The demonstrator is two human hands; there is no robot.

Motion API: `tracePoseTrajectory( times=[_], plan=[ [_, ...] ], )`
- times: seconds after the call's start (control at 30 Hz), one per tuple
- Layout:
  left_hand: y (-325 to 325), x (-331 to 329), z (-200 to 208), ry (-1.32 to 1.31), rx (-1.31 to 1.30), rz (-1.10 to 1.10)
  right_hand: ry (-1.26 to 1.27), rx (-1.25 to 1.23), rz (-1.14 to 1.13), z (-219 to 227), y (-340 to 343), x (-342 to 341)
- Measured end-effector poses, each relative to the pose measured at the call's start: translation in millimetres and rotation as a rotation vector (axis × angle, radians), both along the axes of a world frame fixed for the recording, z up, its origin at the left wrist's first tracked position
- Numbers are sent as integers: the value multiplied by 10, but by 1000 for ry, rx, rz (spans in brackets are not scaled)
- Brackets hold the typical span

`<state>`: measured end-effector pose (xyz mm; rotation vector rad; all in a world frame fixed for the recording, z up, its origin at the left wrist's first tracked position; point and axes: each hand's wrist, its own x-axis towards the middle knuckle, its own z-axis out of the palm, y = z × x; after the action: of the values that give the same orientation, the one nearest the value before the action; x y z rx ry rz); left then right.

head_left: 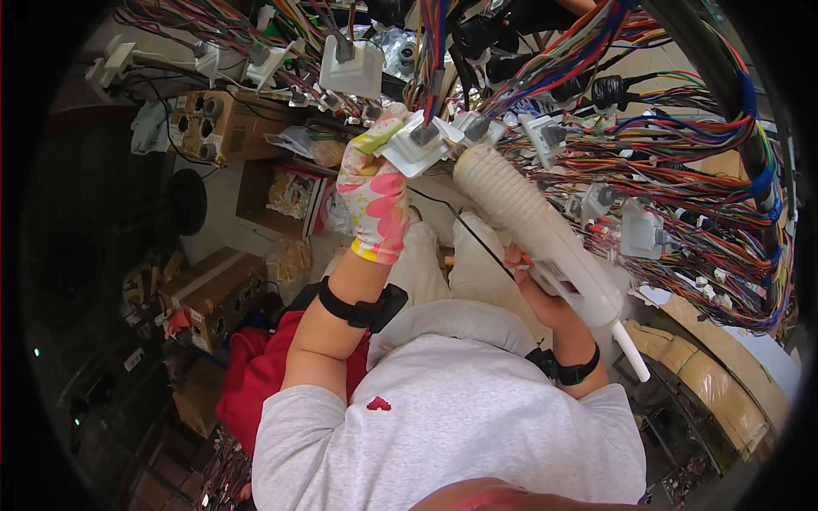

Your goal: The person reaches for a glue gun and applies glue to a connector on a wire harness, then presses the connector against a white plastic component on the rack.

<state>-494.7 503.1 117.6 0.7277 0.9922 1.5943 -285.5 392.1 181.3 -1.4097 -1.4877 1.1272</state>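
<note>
My left hand (376, 198), in a flowered glove of pink, yellow and white, is closed on the edge of a white plastic holder (416, 153). A grey connector (423, 134) sits in that holder, with a bundle of coloured wires running up from it. My right hand (530, 277), bare, grips a white hot glue gun (545, 228) from below; the gun's body hides part of the fingers. Its ribbed front end points up toward the holders, and a white glue stick (630, 353) juts from its rear. Whether the nozzle touches anything is hidden.
Many wire bundles (673, 128) with white holders hang ahead and to the right along a dark curved pipe (745, 153). A cardboard box (226, 128) stands at far left, another box (217, 294) nearer. A black cord (469, 226) passes below the glue gun.
</note>
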Motion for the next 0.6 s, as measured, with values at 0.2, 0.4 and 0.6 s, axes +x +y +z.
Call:
tracePoseTrajectory(
  times=[0.2,0.4,0.6],
  plan=[
    [37,-46,-94,-18,22,-25,-67,51,125,15,23,42],
    [68,-12,-57,-59,88,-12,11,-54,113,-5,-18,60],
    [78,-6,-17,47,110,26,11,-27,36,51,18,17]
  ],
)
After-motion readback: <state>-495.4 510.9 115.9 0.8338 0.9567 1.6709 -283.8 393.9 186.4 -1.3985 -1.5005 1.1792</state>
